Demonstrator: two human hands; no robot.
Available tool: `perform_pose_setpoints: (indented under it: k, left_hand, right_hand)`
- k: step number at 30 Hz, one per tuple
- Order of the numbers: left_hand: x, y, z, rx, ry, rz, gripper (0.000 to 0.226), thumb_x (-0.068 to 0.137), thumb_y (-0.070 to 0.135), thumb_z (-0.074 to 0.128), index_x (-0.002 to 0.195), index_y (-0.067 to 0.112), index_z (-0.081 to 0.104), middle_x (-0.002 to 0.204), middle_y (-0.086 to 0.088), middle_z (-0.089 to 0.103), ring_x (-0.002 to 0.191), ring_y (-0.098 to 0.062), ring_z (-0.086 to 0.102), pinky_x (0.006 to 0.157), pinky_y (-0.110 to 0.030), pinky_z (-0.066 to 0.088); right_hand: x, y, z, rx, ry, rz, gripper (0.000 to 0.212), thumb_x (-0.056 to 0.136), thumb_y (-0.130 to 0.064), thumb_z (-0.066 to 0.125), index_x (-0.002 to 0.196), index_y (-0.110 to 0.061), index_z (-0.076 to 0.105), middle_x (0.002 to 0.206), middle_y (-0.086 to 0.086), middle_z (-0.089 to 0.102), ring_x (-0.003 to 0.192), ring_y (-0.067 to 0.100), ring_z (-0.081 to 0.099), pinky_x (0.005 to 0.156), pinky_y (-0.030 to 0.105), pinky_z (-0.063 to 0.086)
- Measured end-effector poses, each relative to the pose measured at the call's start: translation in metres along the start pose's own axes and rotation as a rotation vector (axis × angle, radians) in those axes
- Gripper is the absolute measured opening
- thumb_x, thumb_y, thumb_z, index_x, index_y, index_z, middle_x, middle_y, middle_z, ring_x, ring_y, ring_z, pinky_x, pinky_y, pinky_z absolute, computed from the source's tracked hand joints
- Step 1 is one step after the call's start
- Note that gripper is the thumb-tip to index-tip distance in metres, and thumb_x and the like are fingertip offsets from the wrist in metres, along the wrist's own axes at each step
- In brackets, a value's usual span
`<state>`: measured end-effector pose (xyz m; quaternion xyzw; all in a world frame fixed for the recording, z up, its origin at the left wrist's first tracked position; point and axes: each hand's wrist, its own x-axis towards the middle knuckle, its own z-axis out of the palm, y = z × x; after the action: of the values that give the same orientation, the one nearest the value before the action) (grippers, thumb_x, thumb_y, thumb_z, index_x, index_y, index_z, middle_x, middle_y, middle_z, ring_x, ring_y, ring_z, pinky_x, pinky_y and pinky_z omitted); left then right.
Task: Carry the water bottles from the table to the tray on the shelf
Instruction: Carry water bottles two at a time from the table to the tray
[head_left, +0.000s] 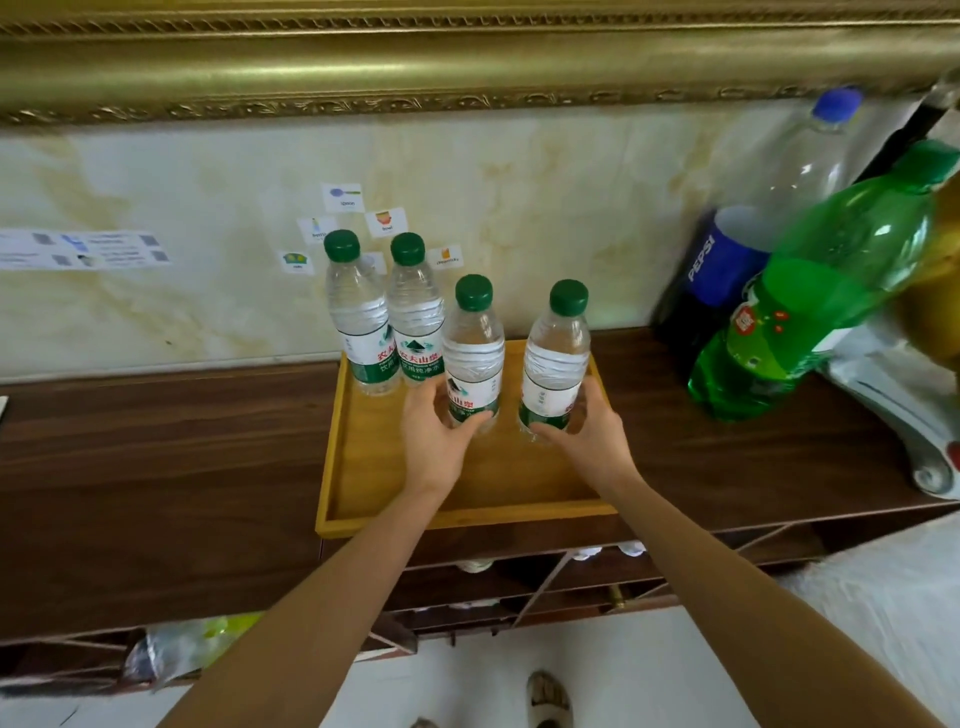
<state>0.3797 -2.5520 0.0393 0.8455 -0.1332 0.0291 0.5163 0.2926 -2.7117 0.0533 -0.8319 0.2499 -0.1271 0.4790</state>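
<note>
- Head view: a shallow rectangular wooden tray sits on a dark wood-grain shelf.
- Two clear ribbed plastic bottles (green caps, green-and-white labels) stand touching at the tray's back left.
- Left hand curls round the base of a third bottle; right hand grips a fourth, both upright on the tray.
- Pepsi bottle and green soda bottle stand right.

The tray sits on the shelf. Two bottles stand touching at its 11 o'clock corner; two more stand apart nearer centre. Big bottles stand at 3 o'clock on the shelf.
</note>
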Motion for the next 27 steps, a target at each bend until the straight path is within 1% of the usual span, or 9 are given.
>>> perform_pose_setpoints:
  k: [2, 5, 7, 10, 13, 19, 21, 24, 27]
  left_hand:
    - [0.005, 0.003, 0.010, 0.025, 0.052, -0.004, 0.062, 0.066, 0.025, 0.086, 0.121, 0.010, 0.062, 0.116, -0.004, 0.066, 0.108, -0.017, 0.059, 0.094, -0.033, 0.050]
    - [0.012, 0.009, 0.020, 0.005, 0.118, -0.046, 0.062, 0.067, 0.020, 0.086, 0.121, 0.007, 0.060, 0.116, -0.004, 0.067, 0.103, -0.011, 0.060, 0.082, -0.012, 0.046]
    - [0.017, 0.011, 0.025, -0.023, 0.157, -0.094, 0.061, 0.067, 0.019, 0.087, 0.120, 0.007, 0.058, 0.114, -0.004, 0.066, 0.100, -0.010, 0.059, 0.076, -0.008, 0.041]
    - [0.022, 0.013, 0.030, -0.021, 0.209, -0.103, 0.057, 0.068, 0.017, 0.086, 0.118, 0.006, 0.060, 0.114, -0.005, 0.067, 0.098, -0.009, 0.060, 0.070, -0.003, 0.042]
    - [0.023, 0.015, 0.035, -0.019, 0.253, -0.108, 0.056, 0.069, 0.013, 0.085, 0.118, 0.004, 0.060, 0.115, -0.007, 0.066, 0.099, -0.009, 0.059, 0.071, 0.006, 0.040]
    - [0.025, 0.017, 0.040, 0.005, 0.291, -0.149, 0.052, 0.072, 0.015, 0.083, 0.116, 0.006, 0.059, 0.113, -0.005, 0.064, 0.100, -0.009, 0.057, 0.069, -0.001, 0.040]
    - [0.026, 0.016, 0.041, 0.009, 0.297, -0.146, 0.050, 0.072, 0.015, 0.083, 0.116, 0.005, 0.060, 0.112, -0.004, 0.064, 0.099, -0.009, 0.056, 0.074, -0.005, 0.041]
    - [0.030, 0.015, 0.039, 0.020, 0.294, -0.142, 0.041, 0.075, 0.013, 0.081, 0.109, 0.004, 0.062, 0.104, -0.004, 0.066, 0.095, -0.013, 0.061, 0.079, -0.013, 0.046]
    - [0.034, 0.014, 0.034, 0.035, 0.296, -0.135, 0.025, 0.078, 0.008, 0.078, 0.099, 0.002, 0.066, 0.094, -0.007, 0.069, 0.086, -0.015, 0.063, 0.070, 0.001, 0.042]
  right_hand:
    - [0.007, 0.003, -0.006, -0.012, -0.029, 0.003, 0.075, 0.074, -0.019, 0.083, 0.137, -0.020, 0.042, 0.133, 0.000, 0.059, 0.119, 0.011, 0.053, 0.094, 0.024, 0.043]
    - [0.016, 0.007, -0.013, -0.020, -0.064, -0.001, 0.079, 0.074, -0.019, 0.082, 0.140, -0.020, 0.039, 0.135, 0.001, 0.057, 0.125, 0.015, 0.053, 0.095, 0.024, 0.042]
    - [0.023, 0.008, -0.017, -0.010, -0.078, -0.009, 0.079, 0.074, -0.018, 0.082, 0.140, -0.021, 0.039, 0.135, 0.000, 0.057, 0.120, 0.010, 0.053, 0.093, 0.021, 0.042]
    - [0.031, 0.008, -0.023, 0.006, -0.102, -0.016, 0.077, 0.074, -0.019, 0.082, 0.139, -0.020, 0.040, 0.132, -0.001, 0.059, 0.109, 0.003, 0.051, 0.090, 0.021, 0.044]
    - [0.037, 0.007, -0.026, -0.005, -0.115, -0.027, 0.076, 0.074, -0.020, 0.082, 0.138, -0.020, 0.040, 0.132, -0.001, 0.058, 0.109, 0.003, 0.050, 0.090, 0.021, 0.045]
    - [0.037, 0.010, -0.026, 0.006, -0.128, -0.032, 0.076, 0.076, -0.019, 0.080, 0.140, -0.021, 0.039, 0.134, -0.001, 0.057, 0.119, 0.014, 0.055, 0.095, 0.028, 0.047]
    - [0.037, 0.011, -0.026, -0.002, -0.123, -0.033, 0.076, 0.077, -0.020, 0.080, 0.140, -0.021, 0.039, 0.132, 0.000, 0.058, 0.110, 0.014, 0.057, 0.094, 0.031, 0.049]
    - [0.036, 0.011, -0.026, -0.009, -0.117, -0.038, 0.076, 0.077, -0.020, 0.080, 0.140, -0.021, 0.038, 0.130, 0.001, 0.059, 0.101, 0.007, 0.052, 0.090, 0.027, 0.049]
    - [0.035, 0.011, -0.024, 0.005, -0.109, -0.039, 0.076, 0.077, -0.018, 0.079, 0.141, -0.020, 0.038, 0.132, 0.001, 0.059, 0.109, 0.013, 0.057, 0.091, 0.027, 0.048]
